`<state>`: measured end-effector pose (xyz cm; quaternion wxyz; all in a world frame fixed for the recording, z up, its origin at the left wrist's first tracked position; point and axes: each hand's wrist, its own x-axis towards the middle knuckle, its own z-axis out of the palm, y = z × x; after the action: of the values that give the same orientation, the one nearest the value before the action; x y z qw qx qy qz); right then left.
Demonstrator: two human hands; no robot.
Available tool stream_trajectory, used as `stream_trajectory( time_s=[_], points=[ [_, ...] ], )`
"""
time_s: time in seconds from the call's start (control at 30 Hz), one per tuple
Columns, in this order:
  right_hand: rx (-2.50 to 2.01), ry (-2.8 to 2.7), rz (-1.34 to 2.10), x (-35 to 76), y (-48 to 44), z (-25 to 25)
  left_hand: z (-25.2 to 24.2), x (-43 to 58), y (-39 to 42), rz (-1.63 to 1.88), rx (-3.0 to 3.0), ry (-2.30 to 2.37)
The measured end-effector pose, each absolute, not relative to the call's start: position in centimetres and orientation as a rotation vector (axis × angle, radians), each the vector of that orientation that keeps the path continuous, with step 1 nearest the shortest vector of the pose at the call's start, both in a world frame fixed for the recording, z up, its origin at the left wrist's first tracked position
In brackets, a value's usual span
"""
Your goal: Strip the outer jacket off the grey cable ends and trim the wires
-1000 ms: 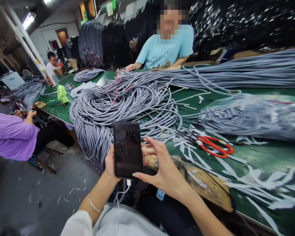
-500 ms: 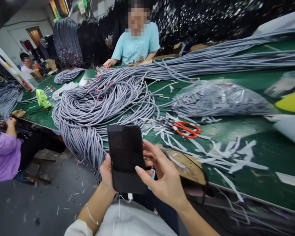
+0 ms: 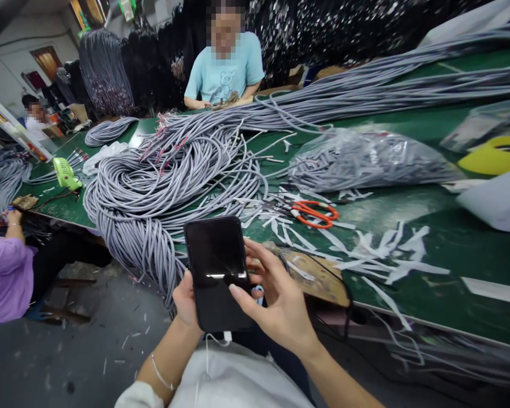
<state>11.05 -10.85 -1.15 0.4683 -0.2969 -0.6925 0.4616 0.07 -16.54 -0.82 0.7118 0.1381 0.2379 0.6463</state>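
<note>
A black smartphone (image 3: 216, 255) with a dark screen is tilted up in front of me, and a white cable is plugged into its lower end. My left hand (image 3: 187, 300) is closed on its left edge, the other fingers hidden behind it. From the right, my right hand (image 3: 276, 294) grips the phone's right edge with bent fingers while its thumb lies over the lower screen. Just beyond the phone, a big heap of grey cables (image 3: 153, 187) hangs over the table edge. Orange-handled scissors (image 3: 314, 213) lie to the right among white strips (image 3: 378, 249).
On the green table (image 3: 433, 226) lie a clear bag of grey pieces (image 3: 365, 161), a yellow object (image 3: 493, 156) and a small green fan (image 3: 66, 173). A co-worker in light blue (image 3: 225, 73) sits opposite. Another in purple (image 3: 6, 272) sits at left. A wooden board (image 3: 318, 277) borders the near edge.
The whole view has shifted slightly. A bright streak now shows on the phone screen. The co-worker opposite has drawn one hand in from the cable ends. My hands keep their hold.
</note>
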Motion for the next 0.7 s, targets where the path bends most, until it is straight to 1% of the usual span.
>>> stream_trajectory(
  time_s=[0.2,0.47,0.7],
  points=[
    [-0.843,-1.577,1.169,10.2,-11.1,-1.2,-2.6,0.6,-16.7,1.535,0.175,0.607],
    [-0.783,-1.566,1.353,10.8,-11.1,-1.0,-2.0,0.3,-16.6,1.504,0.196,0.574],
    [-0.787,-1.519,1.226,10.3,-11.1,-1.2,-1.7,0.4,-16.5,1.518,0.232,0.640]
  ],
)
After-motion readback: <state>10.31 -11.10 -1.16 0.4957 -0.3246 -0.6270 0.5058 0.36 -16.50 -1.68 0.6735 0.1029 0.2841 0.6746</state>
